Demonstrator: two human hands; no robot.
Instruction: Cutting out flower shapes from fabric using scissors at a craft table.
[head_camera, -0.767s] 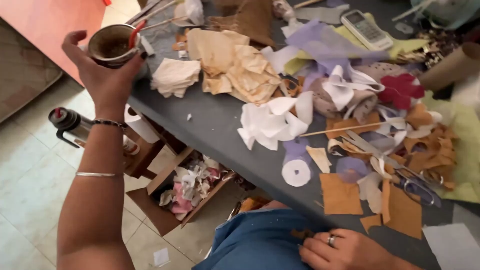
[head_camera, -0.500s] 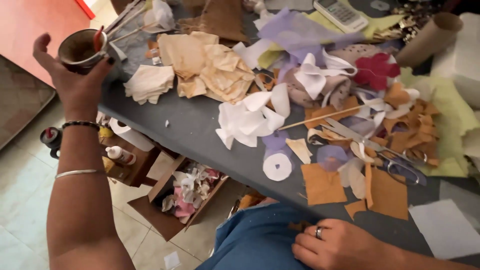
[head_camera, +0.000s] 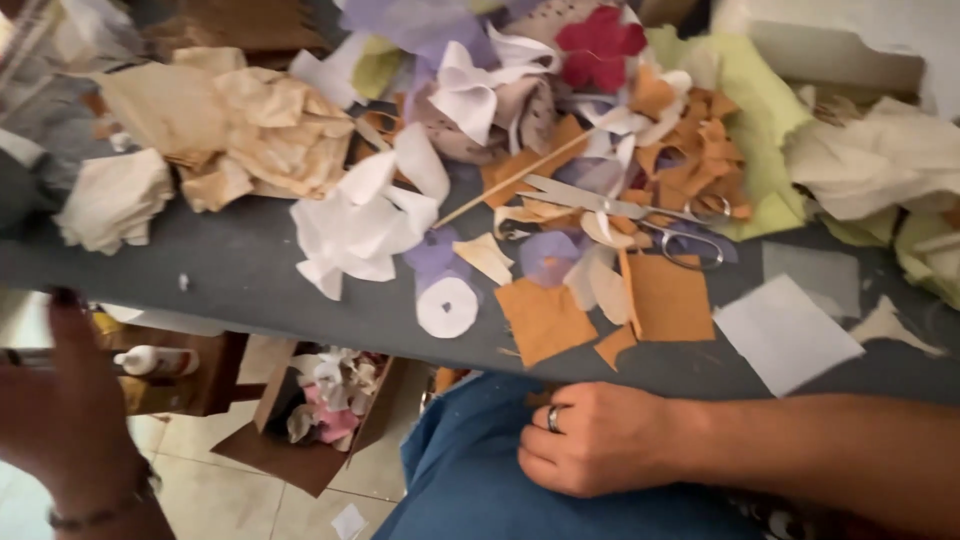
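Note:
My right hand (head_camera: 600, 438), a ring on one finger, rests curled on my blue-clad lap (head_camera: 470, 480) just below the edge of the grey table (head_camera: 230, 285); I see nothing in it. My left hand (head_camera: 60, 410) is blurred at the lower left, beside the table edge, with a bracelet at the wrist. Its fingers run out of view. Nearest my right hand on the table lie orange paper squares (head_camera: 545, 320), a white paper disc (head_camera: 447, 307) and a white sheet (head_camera: 785, 330). Scissors (head_camera: 640, 215) lie on the scraps behind them.
Paper scraps cover the table: crumpled tan paper (head_camera: 250, 120), white pieces (head_camera: 360, 220), a red flower shape (head_camera: 597, 45), a thin wooden stick (head_camera: 510, 180). On the tiled floor stands a cardboard box (head_camera: 310, 425) of scraps, with a small bottle (head_camera: 155, 360) on a low shelf.
My left hand has dropped from above the table's left end to below its edge, and the cup it held is out of sight. The view has shifted right. My right hand stays on my lap.

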